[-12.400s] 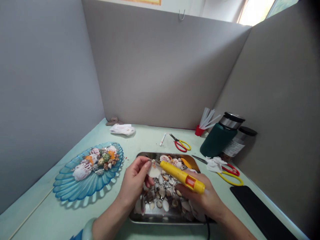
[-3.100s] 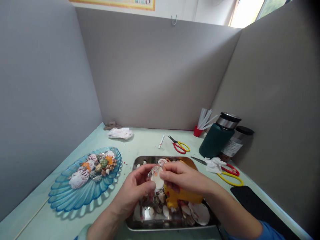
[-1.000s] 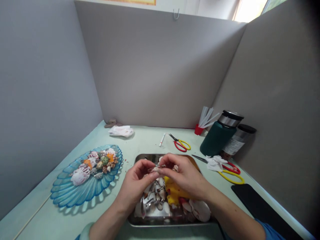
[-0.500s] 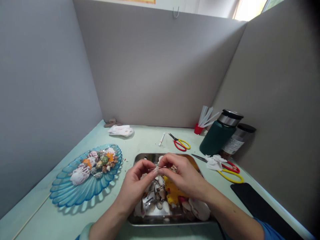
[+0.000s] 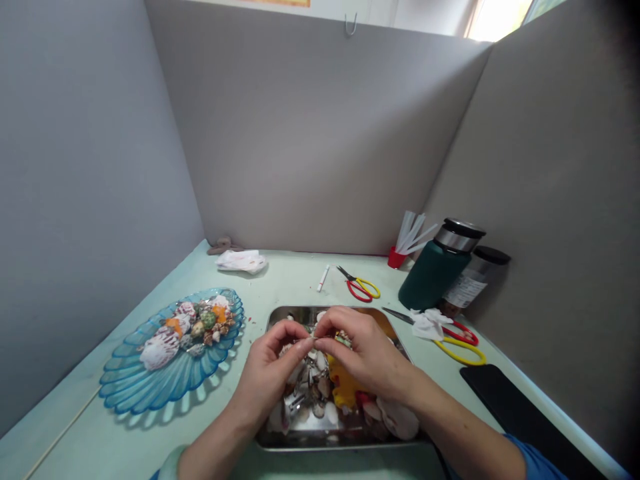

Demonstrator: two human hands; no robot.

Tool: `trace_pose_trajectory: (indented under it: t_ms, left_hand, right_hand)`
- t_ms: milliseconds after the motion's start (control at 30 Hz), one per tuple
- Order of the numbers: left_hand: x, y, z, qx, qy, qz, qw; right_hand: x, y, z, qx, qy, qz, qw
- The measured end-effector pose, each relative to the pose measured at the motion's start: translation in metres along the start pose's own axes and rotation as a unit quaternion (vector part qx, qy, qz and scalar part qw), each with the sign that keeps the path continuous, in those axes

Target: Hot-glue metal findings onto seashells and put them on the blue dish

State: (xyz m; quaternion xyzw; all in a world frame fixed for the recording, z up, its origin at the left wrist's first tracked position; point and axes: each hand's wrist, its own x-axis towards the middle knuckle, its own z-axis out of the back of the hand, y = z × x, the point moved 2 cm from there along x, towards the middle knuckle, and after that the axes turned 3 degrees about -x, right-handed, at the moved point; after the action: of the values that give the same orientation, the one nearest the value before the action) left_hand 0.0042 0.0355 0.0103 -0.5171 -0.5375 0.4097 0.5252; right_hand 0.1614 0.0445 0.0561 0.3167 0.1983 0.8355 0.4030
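Observation:
Over a metal tray (image 5: 295, 445), my left hand (image 5: 274, 365) and my right hand (image 5: 363, 350) meet fingertip to fingertip. Both are closed in a pinch on something small and pale between them; its kind is too small to make out. Below them the tray holds several seashells (image 5: 320, 383) and a yellow piece (image 5: 344, 393). A large pale shell (image 5: 400, 420) lies at the tray's near right, partly under my right wrist. My hands cover the tray's middle.
At left is a blue scalloped dish (image 5: 150, 393) of shells. Small scissors (image 5: 361, 287) lie beyond the tray. To the right are larger scissors (image 5: 463, 350) with tissue (image 5: 430, 325), a green bottle (image 5: 435, 273), a jar (image 5: 470, 283), a red cup (image 5: 397, 259) of white sticks and a black phone-like slab (image 5: 520, 413).
My fingertips have drawn slightly closer together and shifted a little left. The thin piece that stuck out between them is now mostly hidden.

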Motion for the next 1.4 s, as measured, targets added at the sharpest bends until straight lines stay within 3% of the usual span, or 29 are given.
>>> trace_pose_trajectory:
  t_ms: [100, 267, 500, 1133, 1400]
  left_hand:
    - [0.001, 0.001, 0.000, -0.054, -0.012, 0.028, 0.998]
    - [0.002, 0.004, 0.002, -0.088, -0.048, 0.026, 0.995]
    - [-0.001, 0.000, -0.002, -0.062, 0.008, 0.066, 0.996]
    - [0.002, 0.008, 0.003, -0.087, 0.023, 0.081, 0.993]
    - [0.000, 0.003, -0.002, -0.115, 0.028, 0.061, 0.991]
  right_hand:
    - [0.000, -0.003, -0.001, 0.009, -0.009, -0.034, 0.999]
    - [0.002, -0.004, 0.002, 0.002, 0.013, -0.031, 0.999]
    - [0.003, -0.007, 0.008, 0.026, 0.020, -0.041, 0.999]
    - [0.001, -0.002, 0.006, 0.010, 0.060, -0.046, 0.997]
    - [0.002, -0.014, 0.002, 0.173, 0.049, -0.100, 0.979]
